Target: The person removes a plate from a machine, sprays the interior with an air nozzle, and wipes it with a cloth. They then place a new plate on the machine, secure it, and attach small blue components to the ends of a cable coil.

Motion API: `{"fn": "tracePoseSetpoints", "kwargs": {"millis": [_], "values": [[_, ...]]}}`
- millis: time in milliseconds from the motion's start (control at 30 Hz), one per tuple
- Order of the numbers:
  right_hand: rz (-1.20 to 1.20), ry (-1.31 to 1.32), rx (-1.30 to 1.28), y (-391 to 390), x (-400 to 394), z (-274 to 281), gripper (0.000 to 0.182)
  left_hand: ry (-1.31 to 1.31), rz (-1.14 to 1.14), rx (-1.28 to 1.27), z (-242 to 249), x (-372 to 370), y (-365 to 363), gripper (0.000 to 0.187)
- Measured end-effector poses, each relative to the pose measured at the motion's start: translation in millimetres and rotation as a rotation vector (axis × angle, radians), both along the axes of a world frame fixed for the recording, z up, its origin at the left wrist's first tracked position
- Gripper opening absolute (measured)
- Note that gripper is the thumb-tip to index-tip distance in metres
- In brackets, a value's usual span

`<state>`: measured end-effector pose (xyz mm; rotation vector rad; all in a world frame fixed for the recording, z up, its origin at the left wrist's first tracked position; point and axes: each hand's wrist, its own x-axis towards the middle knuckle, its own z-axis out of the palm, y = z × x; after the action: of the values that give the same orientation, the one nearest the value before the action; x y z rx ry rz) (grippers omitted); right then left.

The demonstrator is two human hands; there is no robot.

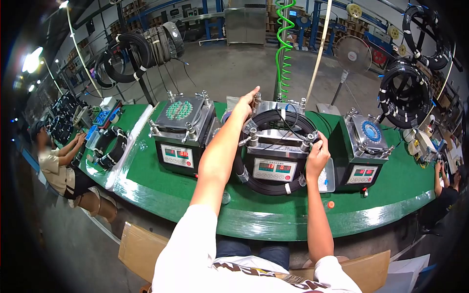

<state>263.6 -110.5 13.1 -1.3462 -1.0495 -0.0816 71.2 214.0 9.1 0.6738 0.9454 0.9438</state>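
Observation:
A black box-shaped machine (256, 172) with a red digital display stands in front of me, metal plates and posts with metal knobs on its top. A thick coil of black cable (266, 187) loops around the machine, from its top down past its front. My left hand (246, 103) reaches to the far left metal knob (257, 98), a finger stretched out past it; the other fingers are partly hidden. My right hand (318, 155) is closed with bent fingers at the near right metal knob (310, 138).
Similar machines stand left (177, 155) and right (360, 172) on the green table (273, 219). A clear plastic tray (328, 177) and an orange cap (330, 204) lie nearby. A green coiled hose (285, 53) hangs behind. Co-workers sit at the far left (61, 163) and far right (442, 195).

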Motion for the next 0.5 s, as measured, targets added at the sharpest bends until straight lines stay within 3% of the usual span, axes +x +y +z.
{"fn": "tracePoseSetpoints", "kwargs": {"millis": [67, 167, 267, 400, 500], "values": [[0.001, -0.004, 0.02, 2.1, 0.5, -1.9, 0.033, 0.057, 0.024, 0.058, -4.7, -3.8, 4.5, 0.041], [-0.001, 0.0, 0.0, -0.6, -0.6, 1.5, 0.033, -0.357, -0.239, 0.297, 4.9, -28.0, -30.7, 0.037], [-0.005, -0.008, 0.022, 2.0, 0.8, -5.9, 0.033, -0.386, -0.241, 0.423, -8.8, -38.2, -38.9, 0.042], [-0.018, -0.012, 0.028, 3.3, 0.8, -5.6, 0.033, 0.03, -0.214, 0.405, 16.2, -32.6, -34.9, 0.046], [-0.027, -0.004, 0.012, 1.5, -2.0, -1.9, 0.033, 0.141, -0.238, 0.397, 11.7, -12.9, -2.7, 0.045]]}}
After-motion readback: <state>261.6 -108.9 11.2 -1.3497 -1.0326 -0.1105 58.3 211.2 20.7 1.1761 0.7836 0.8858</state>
